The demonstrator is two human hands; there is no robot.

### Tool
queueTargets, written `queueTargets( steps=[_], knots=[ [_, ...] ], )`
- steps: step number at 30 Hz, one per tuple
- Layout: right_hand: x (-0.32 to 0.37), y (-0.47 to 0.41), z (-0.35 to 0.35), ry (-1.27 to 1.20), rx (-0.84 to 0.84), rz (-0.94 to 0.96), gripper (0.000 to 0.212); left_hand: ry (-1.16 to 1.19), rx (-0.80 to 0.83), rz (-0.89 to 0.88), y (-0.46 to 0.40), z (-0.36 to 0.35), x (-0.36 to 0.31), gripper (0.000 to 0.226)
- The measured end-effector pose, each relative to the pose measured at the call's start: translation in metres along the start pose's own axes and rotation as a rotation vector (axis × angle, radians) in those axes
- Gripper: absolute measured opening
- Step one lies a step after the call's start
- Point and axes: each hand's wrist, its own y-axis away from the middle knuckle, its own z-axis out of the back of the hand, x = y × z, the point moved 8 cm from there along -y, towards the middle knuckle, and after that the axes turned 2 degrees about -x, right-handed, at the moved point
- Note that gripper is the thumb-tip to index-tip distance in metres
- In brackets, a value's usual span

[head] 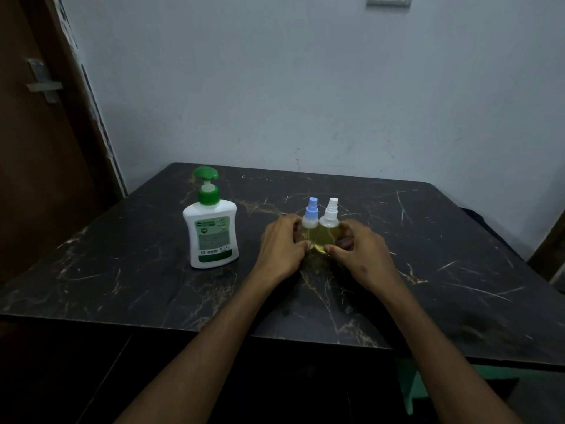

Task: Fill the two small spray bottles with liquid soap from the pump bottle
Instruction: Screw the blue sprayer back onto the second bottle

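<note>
Two small clear spray bottles stand upright side by side, touching, in the middle of the black marble table [428,240]. Both hold yellow liquid. The left bottle [310,223] has a blue spray cap, the right bottle [329,228] a white one. My left hand [282,247] cups the blue-capped bottle from the left, thumb at its base. My right hand [357,254] cups the white-capped bottle from the right. A white pump bottle [211,234] with a green pump head stands to the left, apart from both hands.
A pale wall rises behind the table's far edge. A brown door with a metal latch [42,84] stands at the left. Something green [409,390] shows below the table's near edge.
</note>
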Motion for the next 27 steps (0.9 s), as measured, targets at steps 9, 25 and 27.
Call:
queueTargets(
  steps=[9,25,27],
  knots=[
    [-0.014,0.075,0.046,-0.065,-0.09,0.065,0.034,0.006,-0.691,-0.047,0.146,0.15,0.002,0.049],
    [-0.021,0.079,0.039,-0.109,-0.082,0.077,0.027,0.209,-0.009,0.189,0.036,0.136,0.084,0.038],
    [-0.02,0.077,0.038,-0.102,-0.074,0.077,0.028,0.234,0.03,0.18,0.022,0.125,0.082,0.04]
  ],
)
